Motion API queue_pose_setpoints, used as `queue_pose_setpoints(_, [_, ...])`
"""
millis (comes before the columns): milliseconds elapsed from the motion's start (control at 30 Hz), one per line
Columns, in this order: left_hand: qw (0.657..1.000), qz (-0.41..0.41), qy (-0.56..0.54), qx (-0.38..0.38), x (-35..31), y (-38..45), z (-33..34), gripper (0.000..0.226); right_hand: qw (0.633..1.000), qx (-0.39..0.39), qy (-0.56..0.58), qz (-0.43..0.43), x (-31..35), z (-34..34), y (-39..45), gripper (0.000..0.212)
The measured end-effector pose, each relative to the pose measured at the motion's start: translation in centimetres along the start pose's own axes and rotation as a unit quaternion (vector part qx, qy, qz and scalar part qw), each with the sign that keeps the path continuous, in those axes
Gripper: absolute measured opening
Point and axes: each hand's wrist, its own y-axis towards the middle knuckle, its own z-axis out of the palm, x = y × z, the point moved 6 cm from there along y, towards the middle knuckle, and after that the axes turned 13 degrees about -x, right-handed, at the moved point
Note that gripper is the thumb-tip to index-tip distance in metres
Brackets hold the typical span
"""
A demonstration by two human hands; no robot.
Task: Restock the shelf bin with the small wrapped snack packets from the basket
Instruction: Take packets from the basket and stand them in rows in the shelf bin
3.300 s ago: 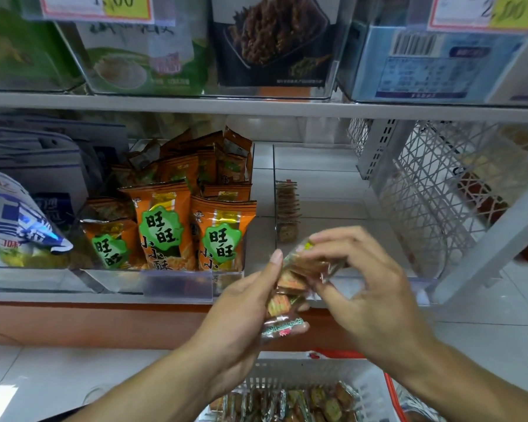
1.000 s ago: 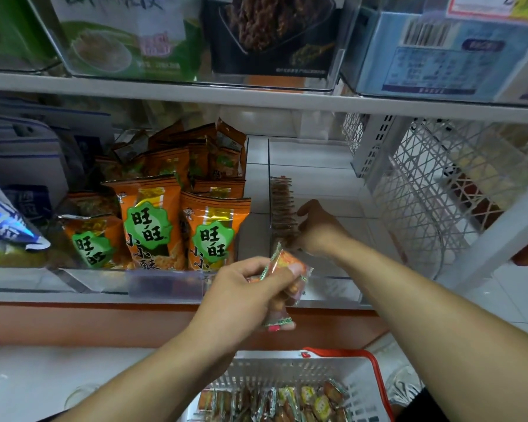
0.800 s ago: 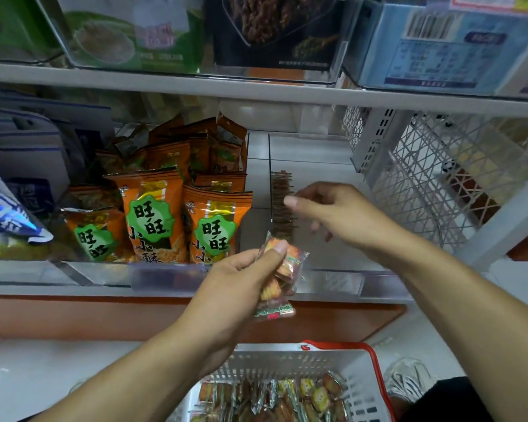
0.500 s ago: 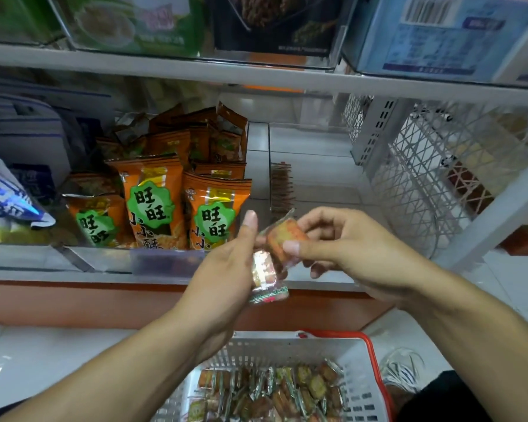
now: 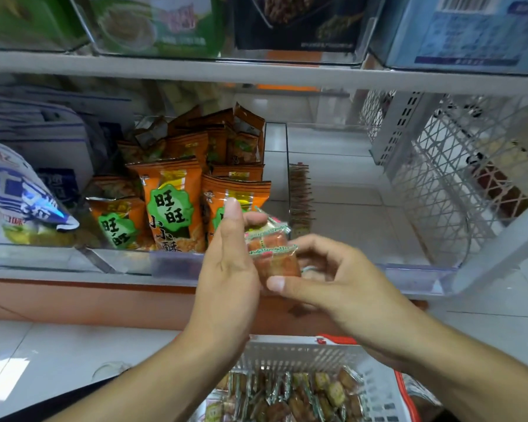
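My left hand [image 5: 229, 269] holds a small stack of clear-wrapped orange snack packets [image 5: 270, 248] in front of the shelf edge. My right hand [image 5: 326, 284] pinches the lowest packet of that stack between thumb and fingers. Behind them, a clear shelf bin [image 5: 415, 271] holds a standing row of the same packets [image 5: 299, 196] against its left wall. A white basket [image 5: 302, 354] with a red handle sits below, with several more wrapped packets [image 5: 290, 397] inside.
Orange snack bags [image 5: 171, 205] fill the neighbouring bin on the left. A blue and white bag [image 5: 16, 196] lies at the far left. A white mesh rack [image 5: 445, 175] stands on the right. Boxed goods line the upper shelf [image 5: 256, 71].
My right hand drew back from the row in the bin and came to the stack in my left hand, where it now pinches a packet. The camera tilted slightly down.
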Motion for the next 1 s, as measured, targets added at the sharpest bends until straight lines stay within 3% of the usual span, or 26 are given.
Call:
queue_pose_setpoints(100, [0.999, -0.046, -0.005, -0.010, 0.1, 0.8, -0.5, 0.048, 0.944, -0.119, -0.168, -0.257, 2.8, -1.9, 0.0, 0.041])
queue_pose_setpoints(167, [0.987, -0.145, -0.043, 0.062, 0.8, 0.2, 0.2, 0.064, 0.901, -0.146, -0.196, -0.358, 3.9, -2.5, -0.4, 0.051])
queue_pose_setpoints(233, [0.961, -0.218, -0.039, 0.168, 1.3, -1.2, 1.5, 0.079, 0.883, -0.169, -0.200, -0.390, 4.1, -3.2, -0.3, 0.054])
queue_pose_setpoints(300, [0.944, -0.238, -0.033, 0.225, 1.5, -2.2, 2.5, 0.063, 0.886, -0.170, -0.191, -0.388, 4.1, -3.5, 0.0, 0.053])
queue_pose_setpoints(367, [0.949, -0.219, -0.035, 0.223, 1.8, -2.2, 2.5, 0.038, 0.901, -0.139, -0.174, -0.371, 3.7, -3.4, 0.2, 0.055])
queue_pose_setpoints(433, [0.961, -0.188, -0.034, 0.201, 2.0, -1.6, 2.0, 0.029, 0.923, -0.107, -0.143, -0.342, 3.4, -3.3, 0.3, 0.059])
queue_pose_setpoints(533, [0.977, -0.116, -0.004, 0.178, 1.4, -0.8, 1.2, 0.044, 0.970, -0.079, -0.011, -0.231, 2.9, -3.7, 1.1, 0.045])
queue_pose_setpoints(600, [0.980, -0.082, 0.015, 0.181, 1.0, -0.9, 1.2, 0.041, 0.982, -0.058, 0.041, -0.175, 2.9, -3.8, 1.4, 0.031])
queue_pose_setpoints(733, [0.981, -0.047, 0.030, 0.184, 0.8, -1.0, 1.2, 0.039, 0.990, -0.054, 0.015, -0.131, 2.7, -4.4, 1.9, 0.061])
queue_pose_setpoints(867, [0.985, -0.010, 0.044, 0.169, 0.3, -1.1, 0.9, 0.036, 0.998, -0.008, 0.016, -0.064, 2.3, -4.6, 2.3, 0.067])
queue_pose_setpoints(1000, [0.985, 0.009, 0.058, 0.163, 0.3, -1.0, 0.8, 0.041, 0.998, 0.006, -0.004, -0.055, 2.0, -4.6, 2.4, 0.067])
